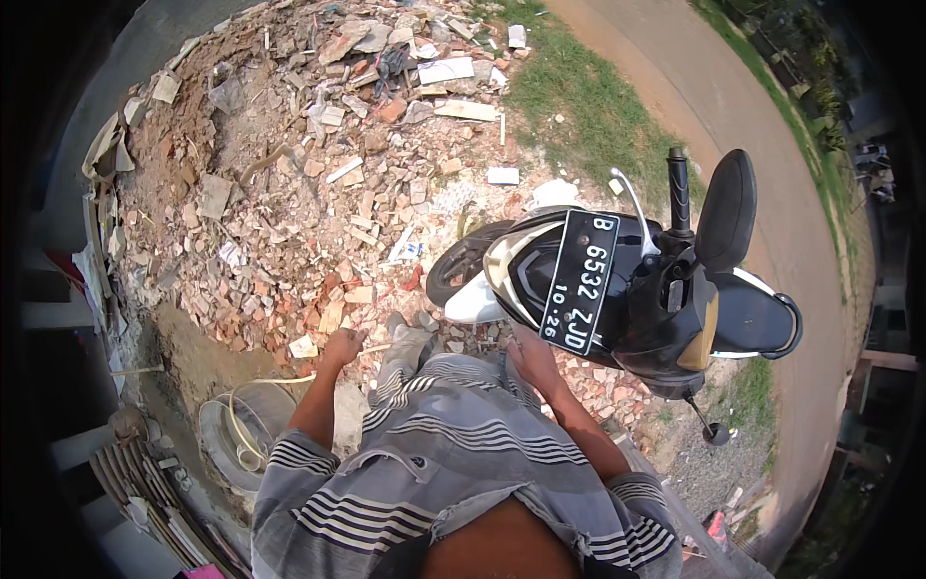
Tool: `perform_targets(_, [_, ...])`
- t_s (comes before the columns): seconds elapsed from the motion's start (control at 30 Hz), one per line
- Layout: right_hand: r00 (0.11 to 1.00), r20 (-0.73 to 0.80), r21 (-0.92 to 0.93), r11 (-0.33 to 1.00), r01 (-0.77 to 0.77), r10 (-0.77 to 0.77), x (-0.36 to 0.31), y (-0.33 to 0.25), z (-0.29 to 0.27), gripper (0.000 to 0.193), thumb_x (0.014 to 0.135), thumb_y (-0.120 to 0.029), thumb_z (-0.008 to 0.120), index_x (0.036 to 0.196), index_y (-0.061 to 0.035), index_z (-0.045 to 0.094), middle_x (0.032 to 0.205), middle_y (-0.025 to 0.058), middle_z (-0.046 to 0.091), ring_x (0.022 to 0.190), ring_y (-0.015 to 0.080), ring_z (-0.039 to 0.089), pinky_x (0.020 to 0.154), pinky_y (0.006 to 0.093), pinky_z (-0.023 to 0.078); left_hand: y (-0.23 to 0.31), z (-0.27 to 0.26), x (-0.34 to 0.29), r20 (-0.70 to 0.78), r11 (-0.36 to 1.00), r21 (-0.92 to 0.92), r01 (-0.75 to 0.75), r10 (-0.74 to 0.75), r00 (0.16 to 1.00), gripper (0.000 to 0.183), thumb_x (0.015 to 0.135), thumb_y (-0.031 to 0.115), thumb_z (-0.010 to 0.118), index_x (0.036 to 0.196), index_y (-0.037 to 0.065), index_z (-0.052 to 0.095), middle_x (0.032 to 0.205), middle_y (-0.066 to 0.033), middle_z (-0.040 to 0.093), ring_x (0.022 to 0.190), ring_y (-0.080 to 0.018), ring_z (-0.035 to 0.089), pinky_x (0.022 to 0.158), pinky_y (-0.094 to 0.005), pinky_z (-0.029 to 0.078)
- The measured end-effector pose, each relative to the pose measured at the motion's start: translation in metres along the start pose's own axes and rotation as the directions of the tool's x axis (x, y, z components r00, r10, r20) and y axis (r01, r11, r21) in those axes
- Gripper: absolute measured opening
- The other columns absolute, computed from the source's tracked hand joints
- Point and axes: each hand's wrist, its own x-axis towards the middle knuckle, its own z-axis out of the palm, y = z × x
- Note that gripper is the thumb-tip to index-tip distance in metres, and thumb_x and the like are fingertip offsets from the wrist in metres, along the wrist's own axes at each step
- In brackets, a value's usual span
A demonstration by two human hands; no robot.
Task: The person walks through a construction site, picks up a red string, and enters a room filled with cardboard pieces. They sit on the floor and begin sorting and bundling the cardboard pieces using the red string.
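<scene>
My left hand point(344, 347) is closed and held out over the rubble, left of my shoe point(407, 347). A thin pale stick-like piece point(376, 348) shows at its fingers, but I cannot make out whether it is gripped. My right hand point(533, 361) hangs just beside the front of a black and white motor scooter point(526, 259), close to its dark plate point(579, 282). The fingers there point down and are mostly hidden, so contact with the scooter is unclear.
Broken brick and tile rubble point(289, 193) covers the ground ahead. To my left stands a round tub point(214, 425) with a pale hose point(234, 420). Corrugated sheets point(145, 492) lie at lower left. Past the scooter are grass point(569, 87) and a paved road point(743, 116).
</scene>
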Motion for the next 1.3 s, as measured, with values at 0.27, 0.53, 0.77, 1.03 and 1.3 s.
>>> perform_targets(0.27, [0.96, -0.024, -0.524, 0.814, -0.25, 0.28, 0.072, -0.04, 0.035, 0.058, 0.089, -0.03, 0.061, 0.138, -0.003, 0.046, 0.141, 0.0249, 0.044, 0.127, 0.041, 0.047, 0.105, 0.0467, 0.04, -0.21, 0.023, 0.009, -0.102, 0.902, -0.431, 0.035, -0.087, 0.991, 0.029, 0.088, 0.027, 0.06, 0.084, 0.001, 0.071, 0.081, -0.0134, 0.069, 0.071, -0.0231, 0.062, 0.072, -0.035, 0.05])
perform_targets(0.53, [0.874, 0.123, -0.74, 0.63, -0.235, 0.47, 0.103, -0.085, 0.071, 0.06, 0.088, -0.034, 0.061, 0.139, -0.006, 0.046, 0.133, 0.0242, 0.052, 0.114, 0.0392, 0.058, 0.094, 0.0482, 0.047, -0.262, -0.03, -0.005, -0.065, 0.543, -0.817, 0.194, -0.42, 0.905, 0.029, 0.096, 0.027, 0.06, 0.098, -0.001, 0.065, 0.079, -0.0063, 0.067, 0.067, -0.0143, 0.056, 0.066, -0.0278, 0.047])
perform_targets(0.77, [0.881, 0.302, -0.423, 0.879, -0.218, 0.363, 0.159, -0.077, 0.122, 0.042, 0.086, -0.04, 0.06, 0.103, -0.0038, 0.071, 0.095, 0.0213, 0.07, 0.093, 0.0368, 0.067, 0.088, 0.0421, 0.051, -0.282, -0.012, -0.001, 0.008, 0.301, -0.941, 0.155, -0.436, 0.9, 0.028, 0.094, 0.032, 0.062, 0.076, 0.011, 0.056, 0.063, 0.0014, 0.052, 0.051, -0.0089, 0.048, 0.04, -0.0234, 0.029])
perform_targets(1.03, [0.832, 0.052, -0.081, 0.832, -0.548, 0.553, 0.219, -0.071, 0.173, 0.079, 0.094, -0.059, 0.042, 0.126, 0.013, 0.053, 0.124, 0.0344, 0.056, 0.122, 0.0438, 0.052, 0.104, 0.0435, 0.039, -0.232, -0.027, 0.015, 0.055, -0.016, -0.998, 0.057, -0.589, 0.806, 0.071, 0.098, 0.048, 0.046, 0.15, 0.001, 0.028, 0.152, -0.0162, 0.034, 0.137, -0.0296, 0.034, 0.109, -0.0425, 0.03])
perform_targets(1.3, [0.927, 0.196, 0.456, 0.807, -0.376, 0.321, 0.377, -0.314, 0.292, 0.089, 0.096, -0.065, 0.029, 0.144, 0.0097, 0.031, 0.148, 0.0318, 0.032, 0.143, 0.0393, 0.026, 0.116, 0.0395, 0.024, -0.019, -0.221, 0.111, -0.583, 0.185, -0.797, -0.575, 0.014, 0.812, 0.067, 0.104, 0.049, 0.025, 0.153, 0.005, 0.02, 0.161, -0.013, 0.014, 0.149, -0.0265, 0.01, 0.12, -0.0417, 0.005])
